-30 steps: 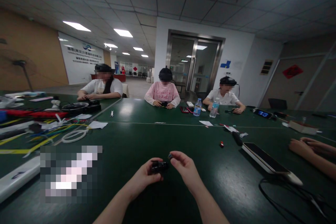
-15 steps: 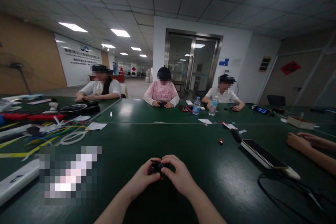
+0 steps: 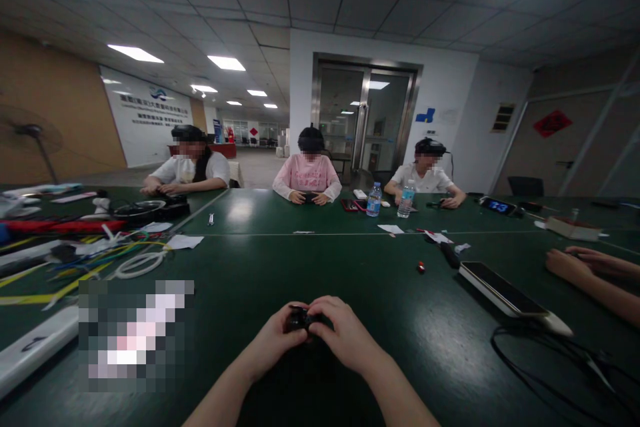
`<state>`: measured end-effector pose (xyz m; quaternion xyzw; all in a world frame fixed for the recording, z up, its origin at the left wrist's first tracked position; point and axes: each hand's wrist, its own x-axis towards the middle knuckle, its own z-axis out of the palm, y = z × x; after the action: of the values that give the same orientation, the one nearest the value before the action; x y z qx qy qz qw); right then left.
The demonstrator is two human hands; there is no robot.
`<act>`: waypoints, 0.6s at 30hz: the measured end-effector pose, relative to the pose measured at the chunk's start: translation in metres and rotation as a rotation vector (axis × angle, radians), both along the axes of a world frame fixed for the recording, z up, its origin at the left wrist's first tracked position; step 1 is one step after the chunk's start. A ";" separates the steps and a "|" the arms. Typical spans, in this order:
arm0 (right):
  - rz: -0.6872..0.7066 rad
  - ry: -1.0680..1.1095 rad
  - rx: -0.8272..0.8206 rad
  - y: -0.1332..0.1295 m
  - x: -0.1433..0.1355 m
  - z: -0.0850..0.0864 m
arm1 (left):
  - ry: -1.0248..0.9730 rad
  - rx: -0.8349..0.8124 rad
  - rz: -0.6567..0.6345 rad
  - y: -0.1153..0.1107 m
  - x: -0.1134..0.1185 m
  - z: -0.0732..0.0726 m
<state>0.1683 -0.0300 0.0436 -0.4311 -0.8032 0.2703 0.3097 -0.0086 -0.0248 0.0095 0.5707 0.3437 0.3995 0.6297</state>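
A small, shiny black object (image 3: 299,319) sits between my two hands, just above the green table (image 3: 240,280). Its exact kind is too small and too covered to make out. My left hand (image 3: 275,337) grips its left side, thumb below and fingers curled behind. My right hand (image 3: 340,330) closes on the right side, with thumb and fingertips meeting the object. Fingers hide much of its outline.
To the right lie a white device with a dark screen (image 3: 503,288), black cables (image 3: 525,360) and a small red item (image 3: 421,267). Cables and a white power strip (image 3: 37,350) are on the left. Bottles (image 3: 374,200) stand farther back. Co-workers sit opposite; another person's hands (image 3: 570,263) are at right.
My hands stay nearly in place around the black object, whose visible part between the fingers has turned slightly. The view has shifted a little.
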 end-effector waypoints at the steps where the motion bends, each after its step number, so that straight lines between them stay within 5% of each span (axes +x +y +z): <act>1: -0.004 -0.006 0.004 0.000 0.000 0.001 | -0.005 -0.004 -0.001 0.000 0.000 0.000; 18: -0.016 0.034 -0.063 -0.001 -0.003 -0.004 | -0.024 -0.006 -0.002 0.003 0.000 -0.004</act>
<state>0.1656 -0.0307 0.0396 -0.4425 -0.7853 0.3003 0.3119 -0.0086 -0.0222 0.0055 0.5643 0.3367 0.4048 0.6359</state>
